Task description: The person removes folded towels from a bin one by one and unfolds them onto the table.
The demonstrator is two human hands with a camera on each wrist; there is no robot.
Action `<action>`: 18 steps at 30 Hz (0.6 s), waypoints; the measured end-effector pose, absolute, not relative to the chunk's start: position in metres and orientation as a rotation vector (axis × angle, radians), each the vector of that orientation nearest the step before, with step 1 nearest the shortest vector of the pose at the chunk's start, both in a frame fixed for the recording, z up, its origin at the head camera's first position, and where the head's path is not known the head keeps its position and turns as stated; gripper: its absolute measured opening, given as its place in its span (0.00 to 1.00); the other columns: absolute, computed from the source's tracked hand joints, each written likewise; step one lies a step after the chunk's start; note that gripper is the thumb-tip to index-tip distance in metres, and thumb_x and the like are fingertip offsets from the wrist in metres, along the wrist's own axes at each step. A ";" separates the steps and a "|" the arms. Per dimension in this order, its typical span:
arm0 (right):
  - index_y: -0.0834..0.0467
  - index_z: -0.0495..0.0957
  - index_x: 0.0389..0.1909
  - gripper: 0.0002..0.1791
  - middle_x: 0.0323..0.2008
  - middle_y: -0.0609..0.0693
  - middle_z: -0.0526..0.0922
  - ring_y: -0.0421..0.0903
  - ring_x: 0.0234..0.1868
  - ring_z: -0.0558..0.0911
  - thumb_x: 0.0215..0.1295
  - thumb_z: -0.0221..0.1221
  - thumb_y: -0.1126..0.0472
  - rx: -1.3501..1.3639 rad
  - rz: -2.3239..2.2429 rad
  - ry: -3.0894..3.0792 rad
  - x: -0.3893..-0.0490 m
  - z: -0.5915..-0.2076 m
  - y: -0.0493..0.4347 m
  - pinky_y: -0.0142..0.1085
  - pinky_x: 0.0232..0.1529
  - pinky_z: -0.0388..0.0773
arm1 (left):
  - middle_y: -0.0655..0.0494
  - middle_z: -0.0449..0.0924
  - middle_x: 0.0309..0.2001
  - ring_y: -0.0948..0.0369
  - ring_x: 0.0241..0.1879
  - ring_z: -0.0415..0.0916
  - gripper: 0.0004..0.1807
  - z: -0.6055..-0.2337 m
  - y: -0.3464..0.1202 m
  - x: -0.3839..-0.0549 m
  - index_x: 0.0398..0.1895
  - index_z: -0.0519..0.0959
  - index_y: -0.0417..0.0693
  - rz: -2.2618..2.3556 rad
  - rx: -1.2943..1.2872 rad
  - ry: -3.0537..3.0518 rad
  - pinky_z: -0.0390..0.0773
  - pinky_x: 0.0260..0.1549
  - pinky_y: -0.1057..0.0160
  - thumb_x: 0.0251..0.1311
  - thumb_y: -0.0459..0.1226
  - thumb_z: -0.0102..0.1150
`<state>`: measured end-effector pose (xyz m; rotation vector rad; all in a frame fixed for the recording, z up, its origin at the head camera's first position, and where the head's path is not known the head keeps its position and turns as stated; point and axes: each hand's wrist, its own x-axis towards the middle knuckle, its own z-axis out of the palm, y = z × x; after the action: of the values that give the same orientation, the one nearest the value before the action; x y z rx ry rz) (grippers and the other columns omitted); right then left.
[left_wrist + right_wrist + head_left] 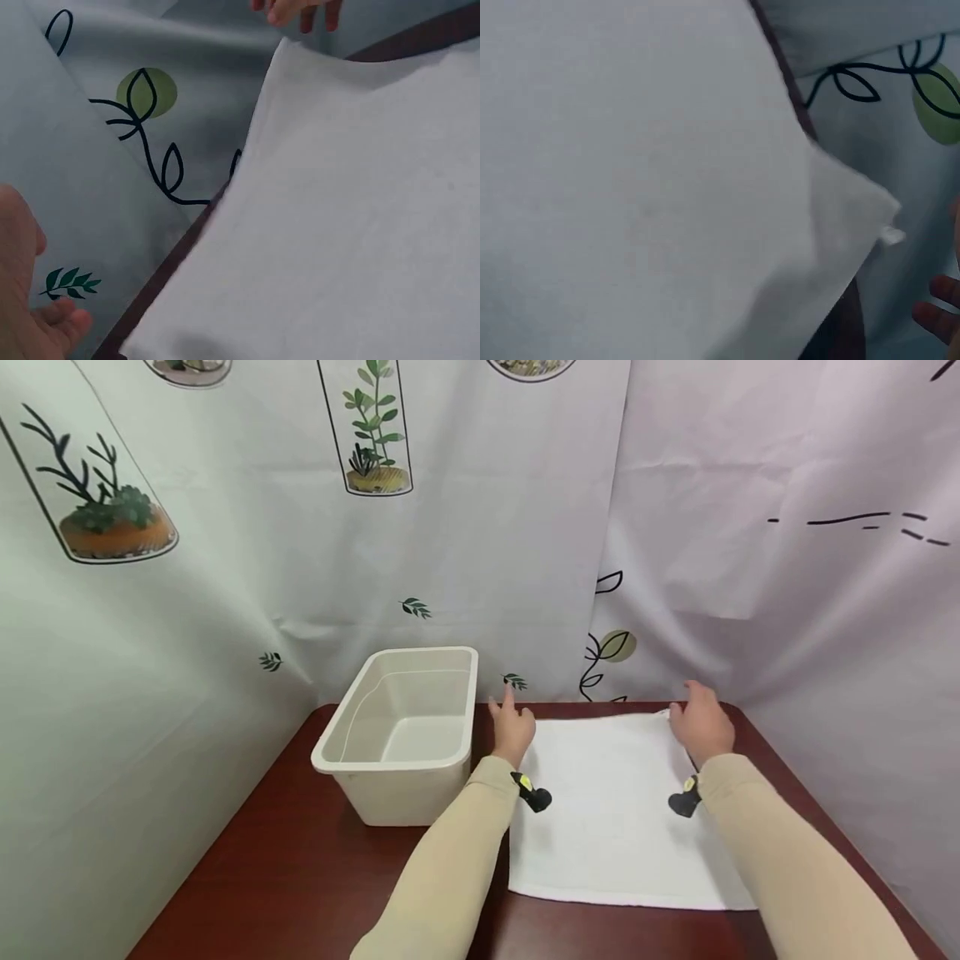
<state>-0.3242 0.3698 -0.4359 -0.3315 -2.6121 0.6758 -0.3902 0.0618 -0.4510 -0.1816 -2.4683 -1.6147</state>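
A white cloth (607, 810) lies spread on the dark red table. At its far left corner is my left hand (513, 728), fingers apart and holding nothing. The left wrist view has this left hand (34, 300) at the lower left, beside the cloth's edge. My right hand (702, 725) is over the far right corner. In the right wrist view the cloth's corner (855, 195) sticks up slightly, and the right fingers (939, 319) are apart from it, mostly cut off by the frame. Relaxed right fingertips also show above that corner in the left wrist view.
An off-white plastic tub (405, 793) stands on the table (300, 877) to the left of the cloth, close to my left forearm. A pale curtain (487, 568) printed with plants hangs right behind the table's back edge and along both sides.
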 end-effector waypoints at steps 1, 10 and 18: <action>0.67 0.61 0.71 0.29 0.65 0.73 0.66 0.74 0.56 0.74 0.74 0.49 0.58 -0.320 0.683 -2.624 -0.325 -0.440 0.364 0.67 0.48 0.74 | 0.35 0.38 0.80 0.43 0.72 0.60 0.34 -0.454 0.063 -0.389 0.80 0.57 0.48 -1.667 -0.183 -2.456 0.72 0.63 0.49 0.71 0.31 0.47; 0.64 0.67 0.69 0.26 0.68 0.67 0.70 0.67 0.68 0.68 0.76 0.51 0.57 0.090 0.718 -2.783 -0.323 -0.500 0.309 0.62 0.68 0.63 | 0.36 0.52 0.78 0.45 0.73 0.62 0.29 -0.495 0.086 -0.359 0.76 0.66 0.52 -0.828 -0.607 -2.815 0.67 0.68 0.50 0.71 0.40 0.49; 0.58 0.60 0.77 0.39 0.77 0.69 0.53 0.73 0.76 0.49 0.77 0.41 0.35 0.272 0.489 -3.001 -0.330 -0.529 0.307 0.70 0.71 0.41 | 0.51 0.49 0.81 0.51 0.80 0.41 0.34 -0.531 0.087 -0.358 0.79 0.59 0.68 -0.293 -0.597 -3.032 0.46 0.76 0.46 0.73 0.63 0.33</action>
<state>-0.3295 0.3071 -0.5289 0.2722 -3.0006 0.4886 -0.3581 0.0874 -0.5312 -0.5971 -3.0320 -0.2935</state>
